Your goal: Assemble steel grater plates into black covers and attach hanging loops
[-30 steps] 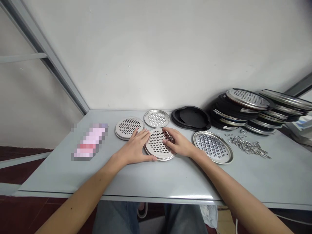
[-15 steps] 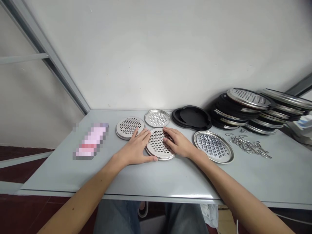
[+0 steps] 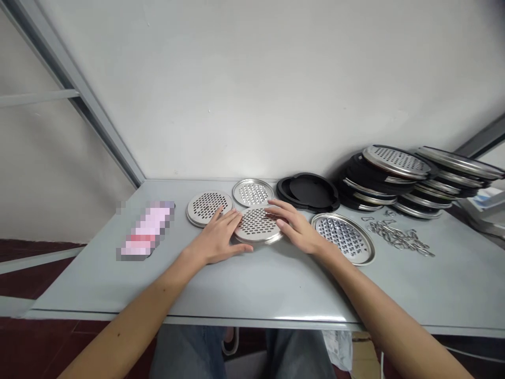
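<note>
A round metal grater disc (image 3: 257,225) with rows of slots is between my hands, foreshortened and tilted, its front edge slightly blurred. My left hand (image 3: 215,238) is spread at its left side: the fingertips touch the rim and the thumb stretches along the front, apart from the fingers. On the right edge, my right hand (image 3: 298,229) has bent fingers over the disc with the thumb on top; its lower fingers are hidden. Just left lies a similar slotted disc stack (image 3: 209,208). Behind is a raised-tooth grater disc (image 3: 252,193).
Right of my hands lies a rimmed grater plate (image 3: 343,239), beside a heap of metal clips (image 3: 402,238). Black round trays (image 3: 310,190) sit near the wall. Leaning stacks of black and metal plates (image 3: 389,181) rise at the right. A blurred-out pink phone-like item (image 3: 148,229) lies left.
The grater disc's front edge has come up, so the disc looks narrower. My right hand has shifted slightly right and up with it. My left hand has hardly moved.
</note>
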`<action>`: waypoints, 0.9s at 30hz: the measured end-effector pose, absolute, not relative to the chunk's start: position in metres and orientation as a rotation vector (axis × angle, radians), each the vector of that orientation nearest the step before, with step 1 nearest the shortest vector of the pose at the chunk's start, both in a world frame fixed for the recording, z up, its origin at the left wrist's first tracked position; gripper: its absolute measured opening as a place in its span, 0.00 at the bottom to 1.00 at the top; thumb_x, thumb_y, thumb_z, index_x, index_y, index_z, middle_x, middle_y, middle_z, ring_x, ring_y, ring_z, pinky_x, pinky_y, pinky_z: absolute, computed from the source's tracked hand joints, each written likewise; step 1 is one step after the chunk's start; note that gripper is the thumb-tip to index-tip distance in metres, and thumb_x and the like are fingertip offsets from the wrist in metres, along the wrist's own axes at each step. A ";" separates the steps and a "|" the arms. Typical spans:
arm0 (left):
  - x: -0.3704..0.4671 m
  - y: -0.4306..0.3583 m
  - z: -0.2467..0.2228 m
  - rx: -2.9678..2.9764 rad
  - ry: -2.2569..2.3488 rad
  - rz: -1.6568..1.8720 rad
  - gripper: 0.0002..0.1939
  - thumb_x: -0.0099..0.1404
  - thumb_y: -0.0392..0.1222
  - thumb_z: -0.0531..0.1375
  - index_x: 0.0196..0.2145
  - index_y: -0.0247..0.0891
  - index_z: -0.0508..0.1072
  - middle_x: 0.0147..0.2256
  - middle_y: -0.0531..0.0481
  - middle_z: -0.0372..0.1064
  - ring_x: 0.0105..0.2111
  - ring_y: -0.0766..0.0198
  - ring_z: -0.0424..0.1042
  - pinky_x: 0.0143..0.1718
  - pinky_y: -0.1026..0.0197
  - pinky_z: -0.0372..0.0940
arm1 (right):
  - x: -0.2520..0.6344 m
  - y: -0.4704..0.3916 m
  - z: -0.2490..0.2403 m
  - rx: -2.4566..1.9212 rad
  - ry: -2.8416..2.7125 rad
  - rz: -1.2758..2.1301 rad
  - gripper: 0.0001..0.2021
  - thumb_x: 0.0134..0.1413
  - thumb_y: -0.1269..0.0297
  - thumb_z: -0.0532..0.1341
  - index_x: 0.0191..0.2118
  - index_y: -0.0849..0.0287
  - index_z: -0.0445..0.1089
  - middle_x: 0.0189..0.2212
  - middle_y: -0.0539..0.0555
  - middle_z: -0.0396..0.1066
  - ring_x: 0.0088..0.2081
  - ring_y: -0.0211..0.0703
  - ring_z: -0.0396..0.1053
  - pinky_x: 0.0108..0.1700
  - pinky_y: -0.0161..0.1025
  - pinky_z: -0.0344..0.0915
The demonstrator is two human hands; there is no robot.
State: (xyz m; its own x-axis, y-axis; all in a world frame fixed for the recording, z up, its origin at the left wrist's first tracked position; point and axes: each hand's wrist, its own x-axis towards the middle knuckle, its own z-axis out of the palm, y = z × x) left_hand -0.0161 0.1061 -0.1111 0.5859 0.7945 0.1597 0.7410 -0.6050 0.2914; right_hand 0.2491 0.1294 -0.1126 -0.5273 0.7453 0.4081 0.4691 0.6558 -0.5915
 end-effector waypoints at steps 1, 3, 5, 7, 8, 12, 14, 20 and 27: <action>-0.018 0.107 -0.110 2.593 1.283 0.434 0.45 0.62 0.71 0.48 0.64 0.33 0.55 0.63 0.36 0.56 0.65 0.49 0.50 0.67 0.43 0.35 | 0.251 0.128 -0.109 -0.847 -2.196 0.543 0.24 0.62 0.48 0.53 0.56 0.58 0.66 0.60 0.63 0.62 0.62 0.55 0.57 0.62 0.56 0.56; -0.020 0.108 -0.110 2.551 1.263 0.506 0.40 0.65 0.68 0.47 0.61 0.34 0.60 0.60 0.38 0.61 0.65 0.50 0.52 0.67 0.43 0.38 | 0.253 0.127 -0.104 -0.739 -2.164 0.492 0.26 0.53 0.48 0.63 0.55 0.55 0.66 0.55 0.61 0.66 0.57 0.55 0.63 0.58 0.53 0.61; -0.022 0.109 -0.111 2.509 1.243 0.602 0.38 0.66 0.68 0.46 0.59 0.34 0.64 0.56 0.39 0.67 0.64 0.50 0.54 0.66 0.42 0.39 | 0.253 0.126 -0.102 -0.728 -2.142 0.403 0.24 0.50 0.55 0.67 0.53 0.54 0.68 0.49 0.58 0.71 0.52 0.52 0.68 0.54 0.50 0.65; -0.022 0.110 -0.112 2.442 1.244 0.698 0.37 0.66 0.68 0.45 0.56 0.35 0.67 0.51 0.40 0.72 0.63 0.49 0.57 0.66 0.41 0.40 | 0.253 0.127 -0.103 -0.743 -2.116 0.314 0.16 0.53 0.63 0.65 0.49 0.53 0.70 0.44 0.56 0.74 0.47 0.49 0.71 0.51 0.48 0.66; -0.022 0.110 -0.111 2.401 1.246 0.742 0.37 0.66 0.68 0.45 0.55 0.35 0.69 0.49 0.41 0.73 0.61 0.48 0.59 0.66 0.40 0.40 | 0.252 0.127 -0.105 -0.750 -2.099 0.283 0.14 0.55 0.66 0.63 0.48 0.53 0.71 0.42 0.55 0.75 0.45 0.48 0.72 0.50 0.47 0.67; -0.022 0.109 -0.107 2.236 1.164 0.864 0.34 0.65 0.68 0.48 0.52 0.38 0.71 0.44 0.45 0.75 0.49 0.50 0.72 0.60 0.44 0.55 | 0.250 0.129 -0.109 -0.862 -1.933 0.355 0.12 0.53 0.64 0.66 0.45 0.55 0.74 0.40 0.54 0.77 0.42 0.48 0.73 0.48 0.45 0.67; -0.021 0.108 -0.105 2.144 1.194 0.945 0.29 0.63 0.63 0.55 0.50 0.39 0.72 0.43 0.46 0.76 0.44 0.53 0.74 0.51 0.51 0.65 | 0.250 0.129 -0.109 -0.939 -1.790 0.474 0.13 0.50 0.61 0.68 0.43 0.57 0.75 0.38 0.54 0.77 0.40 0.48 0.73 0.46 0.45 0.68; -0.018 0.109 -0.101 1.962 1.360 1.090 0.12 0.62 0.49 0.61 0.38 0.38 0.77 0.38 0.48 0.76 0.40 0.57 0.74 0.43 0.58 0.67 | 0.249 0.131 -0.106 -0.950 -1.571 0.941 0.13 0.50 0.56 0.67 0.39 0.59 0.75 0.33 0.52 0.75 0.35 0.44 0.71 0.36 0.39 0.68; -0.017 0.110 -0.098 1.716 1.228 1.043 0.14 0.61 0.51 0.61 0.31 0.36 0.75 0.28 0.50 0.72 0.31 0.61 0.72 0.33 0.61 0.67 | 0.245 0.130 -0.103 -1.069 -1.416 1.322 0.17 0.49 0.52 0.67 0.38 0.61 0.75 0.32 0.54 0.75 0.33 0.42 0.70 0.37 0.39 0.68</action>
State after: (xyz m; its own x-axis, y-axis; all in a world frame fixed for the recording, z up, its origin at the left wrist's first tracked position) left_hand -0.0172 0.1098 -0.0983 0.2006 0.9627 0.1814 0.3349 -0.2414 0.9108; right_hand 0.2448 0.1303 -0.1029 -0.2261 0.9728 0.0512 0.0156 0.0562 -0.9983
